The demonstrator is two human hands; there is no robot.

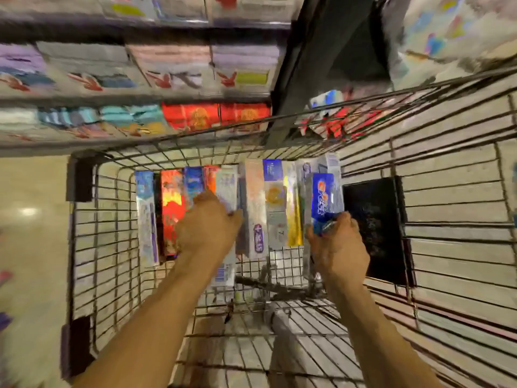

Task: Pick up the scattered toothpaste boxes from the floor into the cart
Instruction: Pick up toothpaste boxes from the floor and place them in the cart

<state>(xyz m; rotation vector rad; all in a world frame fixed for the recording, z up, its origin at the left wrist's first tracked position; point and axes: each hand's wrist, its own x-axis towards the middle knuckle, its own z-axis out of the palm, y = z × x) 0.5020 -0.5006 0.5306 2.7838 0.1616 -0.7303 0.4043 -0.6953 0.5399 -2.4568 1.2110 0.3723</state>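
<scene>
I look down into a wire shopping cart (112,275). Several toothpaste boxes lie side by side in a row across its bottom, among them a red box (171,208) and a yellow box (292,208). My left hand (208,224) reaches into the cart and its fingers curl round a white box (228,189) in the row. My right hand (340,247) grips the lower end of a blue toothpaste box (326,198), held upright at the right end of the row.
A black panel (375,228) leans on the cart's right wall. Store shelves (140,79) packed with boxed goods stand beyond the cart. Beige floor (30,247) shows to the left. More packets (330,119) sit past the cart's far rim.
</scene>
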